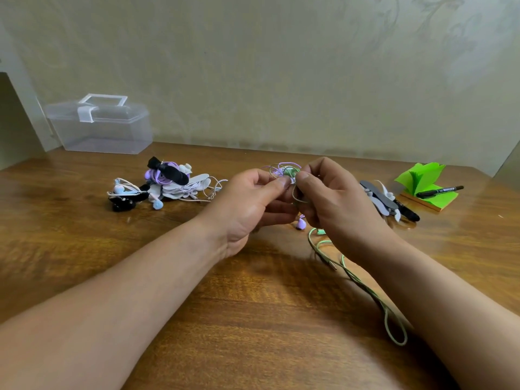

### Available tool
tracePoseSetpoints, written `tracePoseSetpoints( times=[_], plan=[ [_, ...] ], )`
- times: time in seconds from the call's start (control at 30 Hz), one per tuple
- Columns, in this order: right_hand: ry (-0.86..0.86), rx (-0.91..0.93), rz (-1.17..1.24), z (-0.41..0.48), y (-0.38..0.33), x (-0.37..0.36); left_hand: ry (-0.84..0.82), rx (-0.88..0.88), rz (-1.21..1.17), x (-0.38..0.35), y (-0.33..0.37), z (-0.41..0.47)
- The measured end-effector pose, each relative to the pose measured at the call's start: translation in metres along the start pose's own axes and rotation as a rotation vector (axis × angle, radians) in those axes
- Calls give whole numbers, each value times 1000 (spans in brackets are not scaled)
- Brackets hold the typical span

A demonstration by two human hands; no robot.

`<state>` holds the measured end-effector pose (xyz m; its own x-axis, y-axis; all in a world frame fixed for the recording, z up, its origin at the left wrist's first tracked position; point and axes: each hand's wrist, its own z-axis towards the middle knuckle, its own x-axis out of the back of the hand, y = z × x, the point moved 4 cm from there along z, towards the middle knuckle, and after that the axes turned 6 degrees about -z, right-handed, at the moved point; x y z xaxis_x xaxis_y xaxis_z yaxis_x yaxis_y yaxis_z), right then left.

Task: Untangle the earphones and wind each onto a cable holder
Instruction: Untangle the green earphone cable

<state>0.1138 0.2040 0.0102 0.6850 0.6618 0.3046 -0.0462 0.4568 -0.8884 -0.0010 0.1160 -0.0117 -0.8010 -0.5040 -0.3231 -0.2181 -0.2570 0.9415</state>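
Our left hand [247, 204] and right hand [337, 204] pinch the tangle [284, 170] between them; its green cord [365, 287] trails under the right wrist.

Black marker [439, 190]: white print on barrel, too blurred to read.

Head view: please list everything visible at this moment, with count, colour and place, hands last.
tangled earphones: one bunch, purple and green, between both hands
green cable: one, trailing on the table under the right forearm
earphone pile: one, purple, white, blue, black, left of centre
cable holders: several, grey, black, white, beside the right hand
plastic box: one, clear, back left
sticky notes: one pad, green, far right
marker: one, black, on the pad
table: one, brown wood
left hand: pinches the tangled earphones
right hand: pinches the tangled earphones
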Motion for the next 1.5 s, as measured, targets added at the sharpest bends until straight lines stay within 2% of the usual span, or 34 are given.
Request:
tracePoseSetpoints(
  times=[0.2,0.5,0.63,0.73,0.87,0.97,1.1,1.27,1.4,1.5],
  plan=[
    [-71,29,19,-2,-3,-4,-6,60,-49,2,0,1],
    [34,7,-93,6,9,0,116,-44,-251,8,9,5],
    [81,27,-151,9,12,5,18,23,-271,8,11,3],
    [129,48,-179,11,12,11,-69,47,-194,9,14,1],
    [164,36,-117,15,11,18,-67,-33,89,16,24,1],
    [124,33,-53,17,8,24,-111,-39,210,14,26,-3],
    [64,-8,-130,15,7,21,-53,-156,187,13,27,-3],
    [-5,-83,-9,11,7,17,-26,-326,88,15,26,2],
    [-31,-81,50,11,5,18,-6,-308,22,21,35,2],
    [-68,-47,60,10,1,18,-9,-300,130,23,39,1]
  ],
)
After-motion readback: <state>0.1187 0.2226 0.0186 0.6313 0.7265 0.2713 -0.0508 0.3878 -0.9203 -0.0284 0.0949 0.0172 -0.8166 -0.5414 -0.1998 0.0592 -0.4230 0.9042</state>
